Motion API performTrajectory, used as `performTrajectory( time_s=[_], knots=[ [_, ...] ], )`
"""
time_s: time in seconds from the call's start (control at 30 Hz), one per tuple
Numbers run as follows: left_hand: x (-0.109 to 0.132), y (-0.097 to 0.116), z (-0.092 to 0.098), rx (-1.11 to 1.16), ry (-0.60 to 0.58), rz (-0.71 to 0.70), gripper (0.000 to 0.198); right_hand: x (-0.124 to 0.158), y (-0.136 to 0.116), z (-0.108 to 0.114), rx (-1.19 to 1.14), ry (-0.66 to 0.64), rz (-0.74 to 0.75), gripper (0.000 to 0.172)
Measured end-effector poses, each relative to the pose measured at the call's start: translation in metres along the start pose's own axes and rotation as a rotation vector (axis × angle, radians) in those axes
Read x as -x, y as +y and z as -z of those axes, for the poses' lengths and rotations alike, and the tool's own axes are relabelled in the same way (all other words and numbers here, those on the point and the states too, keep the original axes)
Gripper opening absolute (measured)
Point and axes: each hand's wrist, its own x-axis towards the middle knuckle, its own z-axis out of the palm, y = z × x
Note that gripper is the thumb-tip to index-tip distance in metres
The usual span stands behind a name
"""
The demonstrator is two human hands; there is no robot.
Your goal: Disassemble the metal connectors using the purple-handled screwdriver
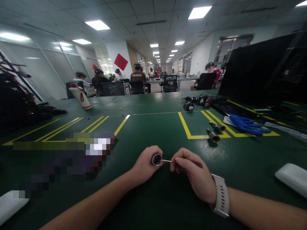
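Both grips matter: the left hand (145,163) clamps the metal cylinder (156,160), best held steady; the right hand (193,171) pinches the thin rod (166,160), best guided gently.

grey cylinder (156,160), green table (153,131), yellow stripes (184,125)

I observe the left hand (146,164) gripping a cylindrical metal part (156,160). The right hand (193,171) holds a thin tool (166,160), its tip at the opening.
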Motion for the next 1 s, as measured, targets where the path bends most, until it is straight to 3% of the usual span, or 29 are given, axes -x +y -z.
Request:
performTrajectory(
  time_s=[0.17, 0.4, 1.0],
  knots=[
    [0.0003, 0.0014, 0.0014, -0.002, -0.022, 0.0, 0.011, -0.0009, -0.0014, -0.0007, -0.016, -0.021, -0.022, 0.017],
    [0.0, 0.0023, 0.002, -0.013, -0.034, -0.033, 0.012, -0.007, -0.0031, -0.0016, -0.248, 0.016, -0.179, 0.013],
    [0.0, 0.0032, 0.0023, 0.084, -0.001, -0.002, 0.016, -0.0018, -0.0045, -0.0006, -0.145, 0.052, -0.068, 0.014]
  ],
)
